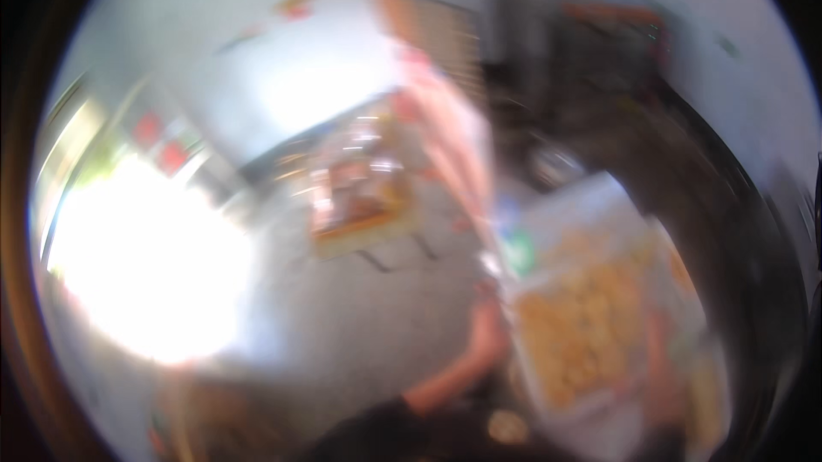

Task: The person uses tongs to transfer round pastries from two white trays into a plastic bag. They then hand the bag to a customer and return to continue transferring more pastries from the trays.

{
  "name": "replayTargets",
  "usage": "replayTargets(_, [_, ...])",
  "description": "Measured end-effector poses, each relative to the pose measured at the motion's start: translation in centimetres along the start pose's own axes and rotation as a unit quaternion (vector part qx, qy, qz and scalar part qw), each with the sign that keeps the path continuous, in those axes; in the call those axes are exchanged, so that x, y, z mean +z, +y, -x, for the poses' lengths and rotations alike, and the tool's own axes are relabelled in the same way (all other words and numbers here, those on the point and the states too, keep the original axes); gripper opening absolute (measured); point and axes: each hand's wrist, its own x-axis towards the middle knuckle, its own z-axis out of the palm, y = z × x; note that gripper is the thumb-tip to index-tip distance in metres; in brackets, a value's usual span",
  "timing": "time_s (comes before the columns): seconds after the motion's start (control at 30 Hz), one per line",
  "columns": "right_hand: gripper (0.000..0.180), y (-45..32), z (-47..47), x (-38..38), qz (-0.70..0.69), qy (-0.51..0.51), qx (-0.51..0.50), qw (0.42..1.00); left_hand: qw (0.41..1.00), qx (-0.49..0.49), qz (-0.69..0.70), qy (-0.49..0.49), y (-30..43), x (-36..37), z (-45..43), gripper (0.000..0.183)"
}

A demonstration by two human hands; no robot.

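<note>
The picture is strongly blurred. A white tray (536, 391) of yellowish-brown pieces, perhaps food, lies before me at the lower right. At its left edge is my left hand (489, 327), with the forearm coming up from a dark sleeve; whether the fingers grip the rim cannot be made out. My right hand (661, 359) is at the tray's right side, its fingers too smeared to read. Behind the tray lie a whitish sheet or bag (578, 205) and a green and white item (519, 253).
A small table (321, 247) bearing shiny wrapped goods stands on the grey floor beyond my left hand. Pink cloth (449, 121) stretches behind the tray. Round, shiny metalware (555, 163) sits on a dark surface. Bright daylight floods in at the left.
</note>
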Motion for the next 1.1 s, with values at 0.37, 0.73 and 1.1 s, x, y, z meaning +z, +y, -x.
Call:
replayTargets(0.37, [0.056, -8.6, -3.8, 15.3, 0.136, 0.011, -0.101, 0.985, 0.968, -0.132, 0.098, -0.188, -6.5, 2.8, 7.7, 0.078])
replayTargets(0.73, [0.057, -10.0, -2.1, 17.6, 0.173, 0.037, -0.111, 0.978, 0.963, -0.017, 0.08, -0.255, -4.5, 4.4, 5.5, 0.075])
replayTargets(1.1, [0.058, -9.8, -1.7, 18.6, 0.189, 0.062, -0.12, 0.973, 0.954, 0.106, 0.081, -0.268, -5.8, 6.4, 4.6, 0.07])
